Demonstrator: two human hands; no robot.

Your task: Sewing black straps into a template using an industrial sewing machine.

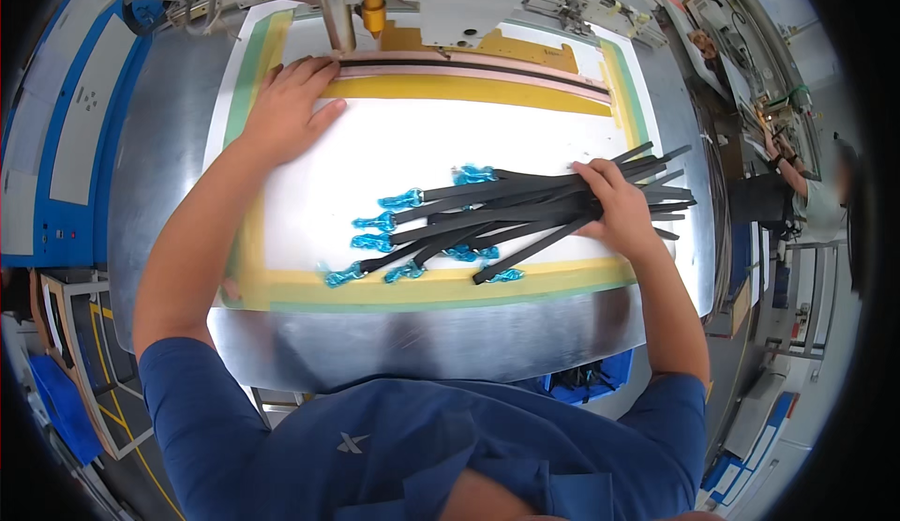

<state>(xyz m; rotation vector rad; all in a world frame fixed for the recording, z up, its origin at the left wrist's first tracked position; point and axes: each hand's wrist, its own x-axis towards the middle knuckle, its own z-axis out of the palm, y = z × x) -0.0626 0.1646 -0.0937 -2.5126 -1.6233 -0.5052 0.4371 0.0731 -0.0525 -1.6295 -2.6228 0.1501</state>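
My left hand [298, 106] lies with its fingers stretched out and fingertips at the left end of a long black strip [469, 70]. That strip runs straight between pink edges along a yellow guide [478, 91] at the far side of the white work surface [328, 169]. On the right, my right hand [617, 207] is closed over a loose bundle of black straps [525, 204]. Their left ends carry shiny blue pieces [373, 241], fanned out toward the middle. Part of the bundle is hidden under my right hand.
A machine head [469, 0] with a yellow-tipped nozzle [373, 15] hangs above the guide, close to my left hand. Yellow and green tape [422, 296] borders the white surface. A blue bin [592, 377] with black pieces stands below the front edge. Another person [816, 197] works at far right.
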